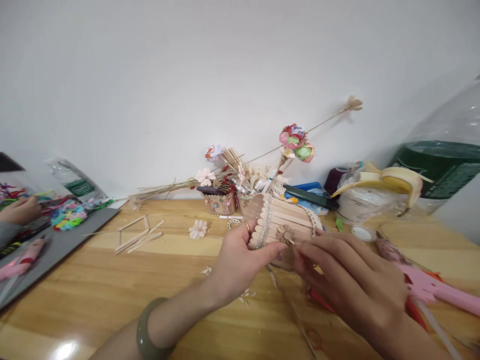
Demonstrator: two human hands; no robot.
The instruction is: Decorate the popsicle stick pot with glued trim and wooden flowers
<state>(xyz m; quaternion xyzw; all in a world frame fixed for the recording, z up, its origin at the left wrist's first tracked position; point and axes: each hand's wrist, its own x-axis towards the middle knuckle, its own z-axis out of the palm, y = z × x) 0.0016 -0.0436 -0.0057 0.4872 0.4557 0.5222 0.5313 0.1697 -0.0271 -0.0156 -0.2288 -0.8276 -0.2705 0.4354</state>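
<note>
My left hand (240,260) is closed around a wooden-stick pot (279,215) lying tilted on its side above the table. Lace trim and a glittery band run round the pot near its ends. A brown flower (285,234) sits on its side wall, near my left thumb. At the flower's lower edge, the fingertips of my right hand (345,270) are pressed together. Something small and pale shows there, too small to name. Below the pot, small petal-like pieces (245,296) lie on the table.
Decorated pots with stick-stemmed flowers (219,204) stand by the wall. Loose sticks (138,235) and a pale flower (198,229) lie left. A pink glue gun (423,285), banana peel (393,180) and large bottle (442,160) are right. Another person's hand (20,211) is at far left.
</note>
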